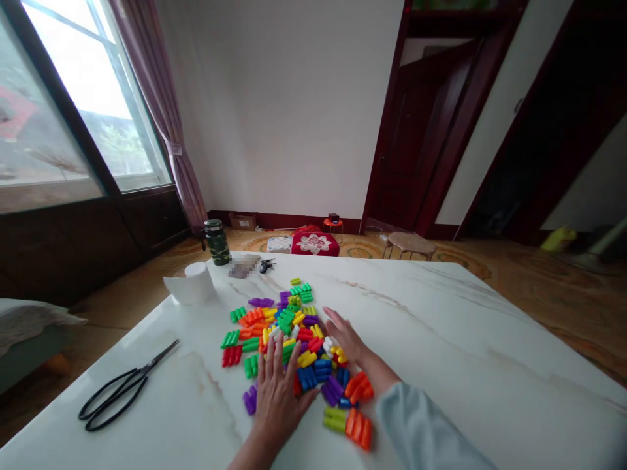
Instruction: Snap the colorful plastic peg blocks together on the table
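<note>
Right now, both of your hands are open and well apart from each other, and neither is clamped on anything. Your left hand [277, 391] lies palm down with its fingers spread over the near side of the pile of plastic blocks [289, 333]. Your right hand [345, 339], coming in from a pale blue sleeve [421, 424], sits at the pile's right edge, beside yellow and white pieces.

The pile lies near the middle of the white marble-look counter [441, 326], in a loose jumble of red, orange, yellow, green, blue and purple ridged blocks. Some sit apart from the main heap: a stack of orange blocks [358, 431] and a stack of green blocks [334, 419] lie just beside each other on the near right, and a purple stack [249, 399] lies close to your left hand.

Black-handled scissors [122, 388] lie on the near left of the counter. Toward the far left edge stand a paper roll [193, 284] and a camouflage-patterned jar [217, 243], with a set of keys [266, 264] and a blurred object [243, 266] just to their right.
</note>
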Demonstrator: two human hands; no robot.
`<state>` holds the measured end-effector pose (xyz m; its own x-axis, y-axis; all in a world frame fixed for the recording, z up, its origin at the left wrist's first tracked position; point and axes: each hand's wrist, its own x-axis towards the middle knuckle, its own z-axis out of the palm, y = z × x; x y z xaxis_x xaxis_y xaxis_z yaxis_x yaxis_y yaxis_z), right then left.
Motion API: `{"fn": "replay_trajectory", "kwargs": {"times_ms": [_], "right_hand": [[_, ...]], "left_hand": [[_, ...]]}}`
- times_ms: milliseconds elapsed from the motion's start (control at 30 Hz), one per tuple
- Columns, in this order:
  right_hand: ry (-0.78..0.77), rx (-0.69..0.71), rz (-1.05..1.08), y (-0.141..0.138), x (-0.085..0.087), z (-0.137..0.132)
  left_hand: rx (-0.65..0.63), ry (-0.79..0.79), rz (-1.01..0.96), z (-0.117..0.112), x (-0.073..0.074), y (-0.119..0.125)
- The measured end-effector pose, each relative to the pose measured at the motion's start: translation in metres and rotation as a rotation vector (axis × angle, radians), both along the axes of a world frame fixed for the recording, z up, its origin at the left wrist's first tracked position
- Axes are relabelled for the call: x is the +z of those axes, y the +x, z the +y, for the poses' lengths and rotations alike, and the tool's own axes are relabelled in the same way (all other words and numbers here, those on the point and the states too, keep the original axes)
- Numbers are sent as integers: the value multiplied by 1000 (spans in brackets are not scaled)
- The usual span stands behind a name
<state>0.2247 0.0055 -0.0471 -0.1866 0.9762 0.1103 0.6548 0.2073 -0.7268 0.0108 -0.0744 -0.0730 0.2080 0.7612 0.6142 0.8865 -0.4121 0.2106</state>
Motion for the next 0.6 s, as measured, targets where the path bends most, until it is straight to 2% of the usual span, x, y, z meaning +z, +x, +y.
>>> {"fn": "replay_trajectory", "kwargs": {"times_ms": [67, 133, 200, 233, 300, 433, 533, 600], "right_hand": [[61, -25, -157, 36, -16, -52], [118, -42, -303, 63, -40, -98], [182, -34, -413, 69, -61, -128], [206, -61, -431, 63, -67, -134], [212, -143, -405, 34, -70, -130], [125, -238, -309, -47, -53, -90], [90, -192, -224, -88, -37, -72], [112, -106, -142, -93, -30, -70]], "left_hand": [[-28, -17, 20, -7, 0, -2], [-91, -41, 51, -15, 1, -1], [-164, -70, 81, -23, 2, 4], [-195, -84, 93, -26, 3, 8], [-227, -106, 106, -30, 4, 14], [-148, -92, 101, -25, 4, 12], [-32, -51, 103, -16, -2, -6], [25, -58, 118, -11, -8, -21]]}}
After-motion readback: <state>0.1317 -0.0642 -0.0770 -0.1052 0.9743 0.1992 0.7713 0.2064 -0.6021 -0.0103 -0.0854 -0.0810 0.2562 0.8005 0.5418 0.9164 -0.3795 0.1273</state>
